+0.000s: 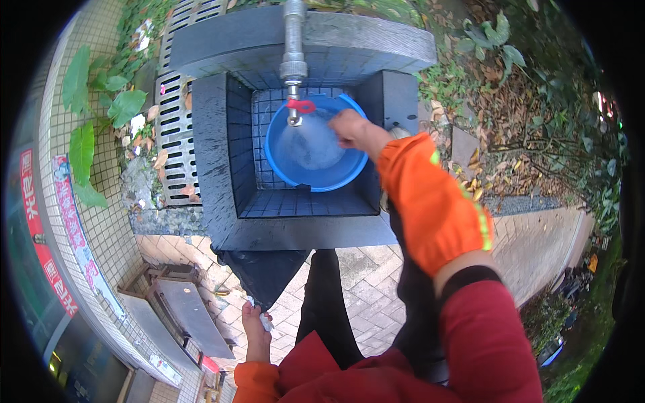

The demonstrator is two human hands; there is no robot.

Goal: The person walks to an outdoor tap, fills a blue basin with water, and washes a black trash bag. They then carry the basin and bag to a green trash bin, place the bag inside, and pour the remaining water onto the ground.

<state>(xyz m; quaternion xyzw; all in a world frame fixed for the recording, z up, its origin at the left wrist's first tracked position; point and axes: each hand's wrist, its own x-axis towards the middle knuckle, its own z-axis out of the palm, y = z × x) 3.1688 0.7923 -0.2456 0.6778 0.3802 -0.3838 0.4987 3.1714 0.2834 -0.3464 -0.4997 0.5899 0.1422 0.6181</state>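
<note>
A blue plastic basin (279,163) with a chipped rim sits inside a tiled outdoor sink (307,232). Frothy water (315,146) fills part of the basin. Above it hangs a metal tap (294,65) with a red handle (301,106), and spray seems to come from its spout. My right hand (351,130) is over the basin's right side, fingers curled and slightly blurred; whether anything is inside them is hidden. Low on the left, my left hand (256,325) grips the gathered lower end of a black plastic bag (269,272), along with something white and crumpled (266,321).
A slotted drain grate (177,136) runs left of the sink. Metal-topped wooden benches (189,315) stand by the tiled wall (108,216) at lower left. Leaf litter (491,101) and plants lie to the right. Brick paving (370,292) is underfoot.
</note>
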